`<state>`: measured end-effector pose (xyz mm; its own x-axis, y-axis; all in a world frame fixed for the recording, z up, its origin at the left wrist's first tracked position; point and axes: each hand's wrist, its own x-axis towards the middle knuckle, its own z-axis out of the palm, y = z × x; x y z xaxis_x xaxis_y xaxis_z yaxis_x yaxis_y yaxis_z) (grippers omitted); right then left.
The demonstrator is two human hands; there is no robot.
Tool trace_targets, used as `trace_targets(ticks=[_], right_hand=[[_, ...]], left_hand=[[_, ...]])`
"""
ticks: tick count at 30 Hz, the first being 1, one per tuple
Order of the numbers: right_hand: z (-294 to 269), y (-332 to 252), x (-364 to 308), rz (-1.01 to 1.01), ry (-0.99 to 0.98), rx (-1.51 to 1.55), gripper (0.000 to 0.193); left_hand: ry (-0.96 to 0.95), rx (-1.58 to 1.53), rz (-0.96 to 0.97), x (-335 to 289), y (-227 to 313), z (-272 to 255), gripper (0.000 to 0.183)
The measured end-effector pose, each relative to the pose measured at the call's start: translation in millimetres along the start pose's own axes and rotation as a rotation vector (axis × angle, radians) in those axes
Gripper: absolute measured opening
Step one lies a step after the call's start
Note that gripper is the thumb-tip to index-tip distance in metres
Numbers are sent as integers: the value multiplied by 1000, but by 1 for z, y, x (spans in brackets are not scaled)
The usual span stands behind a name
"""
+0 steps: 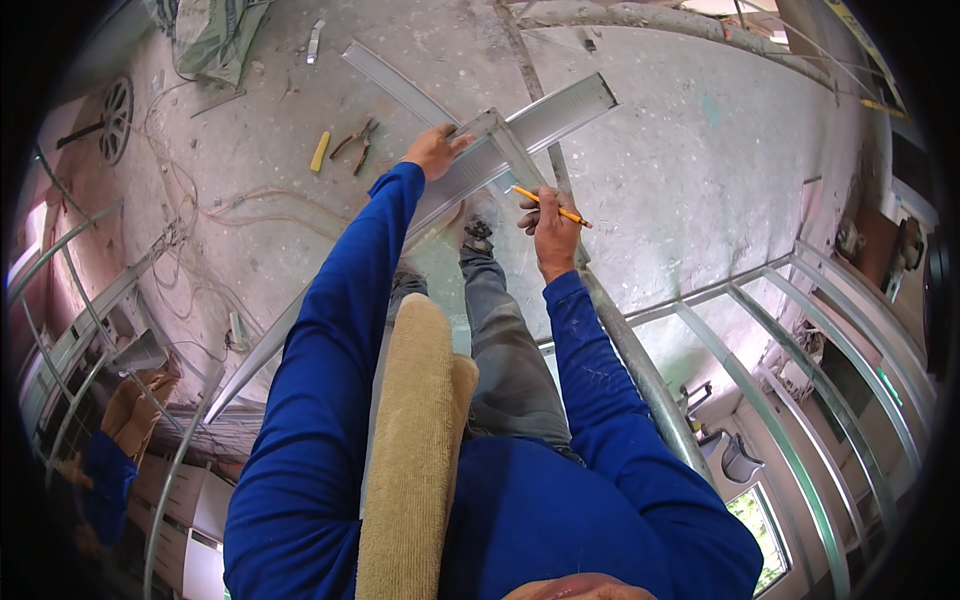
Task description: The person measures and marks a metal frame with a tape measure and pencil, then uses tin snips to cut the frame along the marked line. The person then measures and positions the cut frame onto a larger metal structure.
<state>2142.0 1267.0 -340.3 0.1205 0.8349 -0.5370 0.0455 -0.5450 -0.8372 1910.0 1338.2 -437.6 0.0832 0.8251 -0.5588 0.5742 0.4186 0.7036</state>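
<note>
A long galvanized metal stud (562, 112) runs diagonally in front of me, above my feet. Its far end points up to the right. Across it lies a grey metal angle piece (516, 150), its corner near the stud's middle. My left hand (436, 152) grips the stud's left edge beside that corner, thumb and fingers pressed to the metal. Between the fingers of my right hand (555, 238) is a yellow pencil (528, 194), its point toward the angle piece. A second metal channel (392, 82) reaches from under the stud to the upper left.
Pliers (356, 145) and a yellow-handled tool (320, 152) lie on the concrete floor (680, 190) at left. Loose cables (265, 212) spread nearby. Metal framing (775, 440) stands at lower right, and a sack (215, 40) sits at upper left. A tan towel (410, 430) hangs in front of me.
</note>
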Motion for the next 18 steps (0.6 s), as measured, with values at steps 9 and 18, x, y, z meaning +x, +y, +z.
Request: trace_targets(ticks=[9, 18], right_hand=[[1, 6, 2, -16, -7, -69, 22], [25, -7, 49, -397, 72, -236, 14]], left_hand=[[12, 18, -18, 2, 0, 4, 57], [-2, -27, -26, 3, -1, 4, 56]])
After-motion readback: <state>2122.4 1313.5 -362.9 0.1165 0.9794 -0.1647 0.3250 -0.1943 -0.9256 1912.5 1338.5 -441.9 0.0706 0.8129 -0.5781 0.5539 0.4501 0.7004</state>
